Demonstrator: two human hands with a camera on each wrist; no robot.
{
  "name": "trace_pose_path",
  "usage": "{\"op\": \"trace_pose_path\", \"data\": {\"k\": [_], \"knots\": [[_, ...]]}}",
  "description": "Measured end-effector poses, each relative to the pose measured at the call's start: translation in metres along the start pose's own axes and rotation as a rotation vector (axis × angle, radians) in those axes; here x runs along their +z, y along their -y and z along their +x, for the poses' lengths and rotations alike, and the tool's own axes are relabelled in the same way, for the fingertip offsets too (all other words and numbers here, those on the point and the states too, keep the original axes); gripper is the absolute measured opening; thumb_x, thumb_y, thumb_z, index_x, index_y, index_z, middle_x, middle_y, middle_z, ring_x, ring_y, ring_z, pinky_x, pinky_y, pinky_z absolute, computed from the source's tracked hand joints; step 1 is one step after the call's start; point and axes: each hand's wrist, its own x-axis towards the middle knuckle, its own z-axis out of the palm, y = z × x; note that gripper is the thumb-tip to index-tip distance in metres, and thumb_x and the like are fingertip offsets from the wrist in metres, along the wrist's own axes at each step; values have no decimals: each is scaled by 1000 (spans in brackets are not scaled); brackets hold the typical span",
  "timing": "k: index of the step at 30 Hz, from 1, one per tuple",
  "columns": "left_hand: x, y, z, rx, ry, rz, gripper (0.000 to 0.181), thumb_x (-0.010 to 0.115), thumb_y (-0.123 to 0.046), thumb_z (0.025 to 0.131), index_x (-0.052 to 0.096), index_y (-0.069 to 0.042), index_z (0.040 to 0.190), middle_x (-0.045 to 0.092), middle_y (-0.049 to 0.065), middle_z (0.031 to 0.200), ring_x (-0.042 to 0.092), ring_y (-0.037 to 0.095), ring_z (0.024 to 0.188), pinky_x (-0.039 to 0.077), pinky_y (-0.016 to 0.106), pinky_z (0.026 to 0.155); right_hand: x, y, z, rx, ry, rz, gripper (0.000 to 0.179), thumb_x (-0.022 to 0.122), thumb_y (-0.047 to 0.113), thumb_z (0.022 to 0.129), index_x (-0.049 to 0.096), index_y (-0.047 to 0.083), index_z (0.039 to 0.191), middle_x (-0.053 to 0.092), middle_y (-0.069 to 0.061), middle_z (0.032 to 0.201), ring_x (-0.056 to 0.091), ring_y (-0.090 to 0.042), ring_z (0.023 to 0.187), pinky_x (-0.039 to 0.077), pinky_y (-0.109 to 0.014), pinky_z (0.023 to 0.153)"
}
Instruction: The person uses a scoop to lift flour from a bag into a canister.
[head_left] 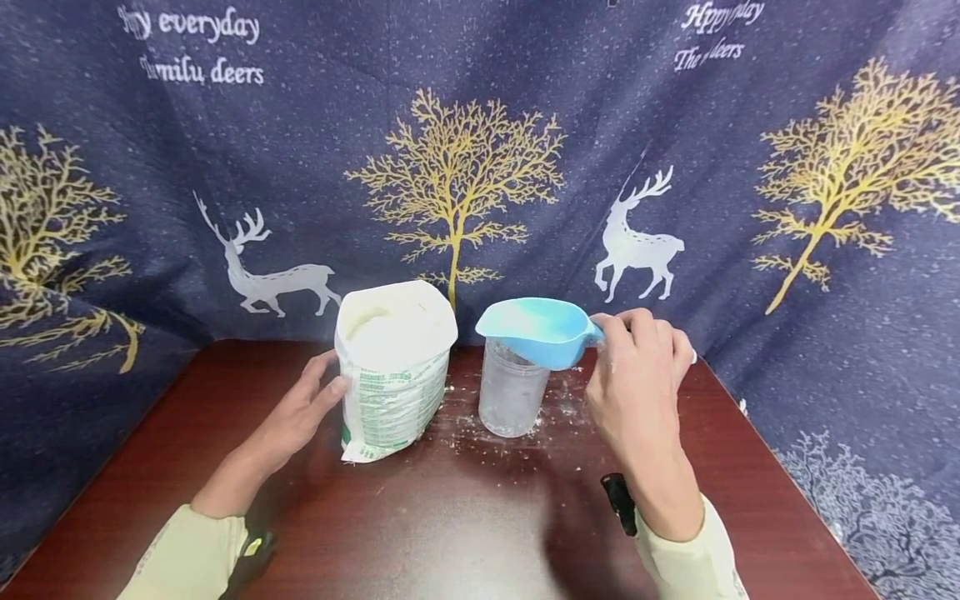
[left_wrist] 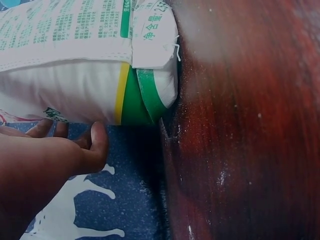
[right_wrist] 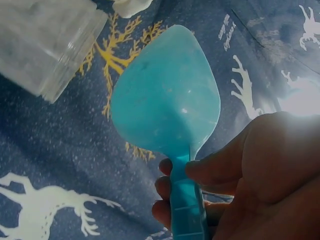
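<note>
A blue scoop [head_left: 542,327] is gripped by its handle in my right hand [head_left: 639,371], tilted over the mouth of a clear plastic jar [head_left: 512,390]. Its bowl [right_wrist: 167,95] shows only a thin dusting inside in the right wrist view. The jar stands upright, its walls clouded with white powder. To its left, an opened white bag [head_left: 393,408] with green print holds white powder that looks like flour [head_left: 397,333]. My left hand [head_left: 300,408] rests its fingertips against the left side of this bag, fingers loosely bent, as the left wrist view also shows.
White powder specks [head_left: 487,454] are scattered on the dark red wooden table [head_left: 442,533] around the jar. Behind the table hangs a navy cloth [head_left: 300,150] with golden trees and white deer. Beneath the right wrist a black strap [head_left: 619,502] shows.
</note>
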Motion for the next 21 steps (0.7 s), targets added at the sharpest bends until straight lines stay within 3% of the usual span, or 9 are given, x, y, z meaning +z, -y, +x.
{"op": "trace_pose_path", "data": {"k": [5,10,21], "knots": [[1,-1,0,10,6,-4,58,37,-32,116,25,-3,165,25,22,163,32,43,147,25,68,116,7,10,2,-16,1,12,25,53,-7,92,73,0,107,61,-20,99,51,-44,93,30,-64,100],[2,0,-1,16,4,13,58,36,-32,116,26,-4,165,26,20,164,35,41,145,31,58,114,15,21,2,-20,13,32,24,56,-6,93,73,2,108,62,-18,100,52,-43,94,31,-63,102],[-1,0,-2,-8,7,26,60,36,-36,116,24,-6,166,26,18,165,36,40,145,29,62,115,27,32,3,-17,50,39,25,54,-3,95,72,3,112,62,-17,102,52,-41,96,30,-61,104]]}}
